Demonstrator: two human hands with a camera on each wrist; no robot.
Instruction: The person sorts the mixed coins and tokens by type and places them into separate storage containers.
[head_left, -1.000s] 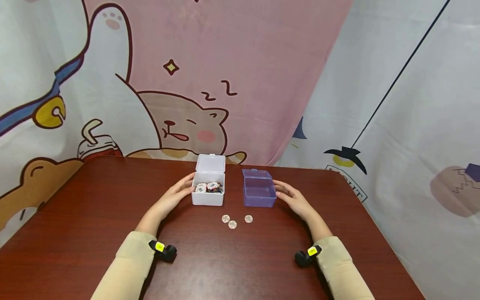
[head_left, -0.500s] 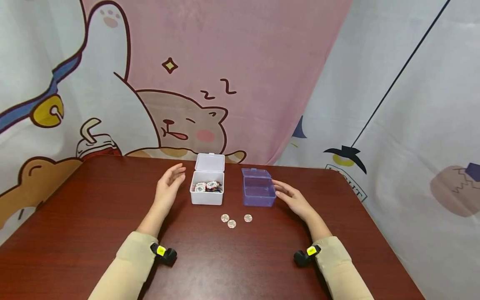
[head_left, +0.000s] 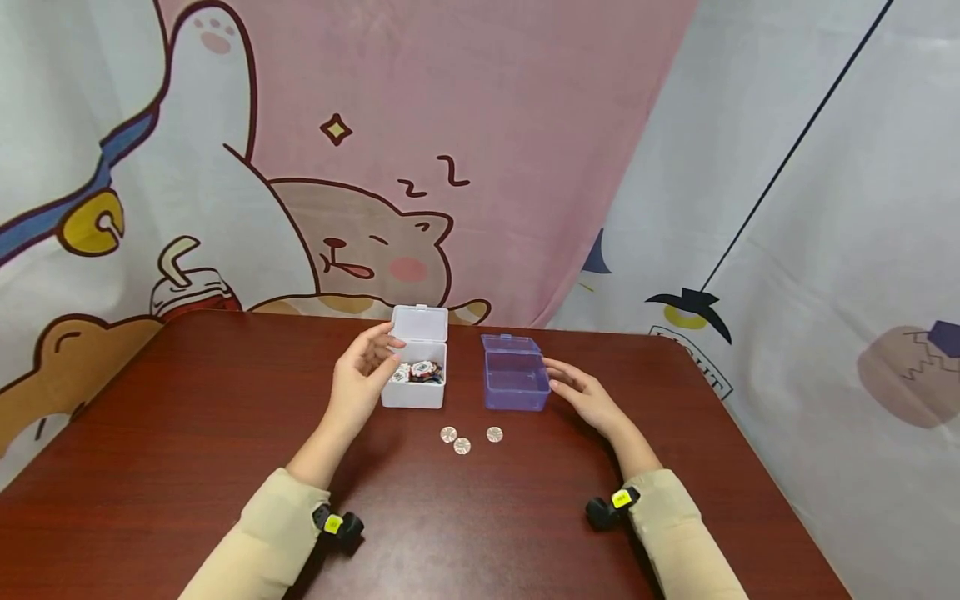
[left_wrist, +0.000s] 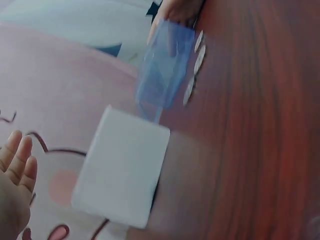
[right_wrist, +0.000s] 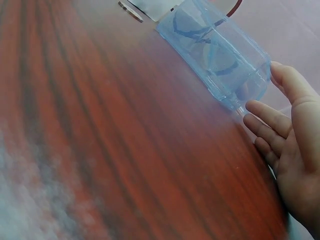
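On the table stands a white plastic box point(head_left: 412, 396) with its lid raised, holding a heap of patterned round chips point(head_left: 426, 372). My left hand point(head_left: 360, 375) hovers at its left side, fingers loosely bent and overlapping the box's edge, with nothing in them. In the left wrist view that hand point(left_wrist: 15, 190) is apart from the white box point(left_wrist: 125, 170). A see-through purple-blue box point(head_left: 517, 398), lid up and nothing inside, stands to the right. The fingertips of my right hand point(head_left: 592, 404) rest at its right side; the right wrist view shows this hand point(right_wrist: 295, 145) relaxed beside the box point(right_wrist: 215, 55).
Three small shiny coin-like discs lie in front of the boxes: one disc point(head_left: 448, 434) at left, a second disc point(head_left: 462, 446) close by it, a third disc point(head_left: 494, 434) farther right. Behind the brown wooden table point(head_left: 480, 525) hangs a cartoon-printed cloth point(head_left: 525, 167).
My left hand came off the white box's left side, drew back to the left, then moved right again to the box's edge. My right hand has stayed at the purple-blue box.
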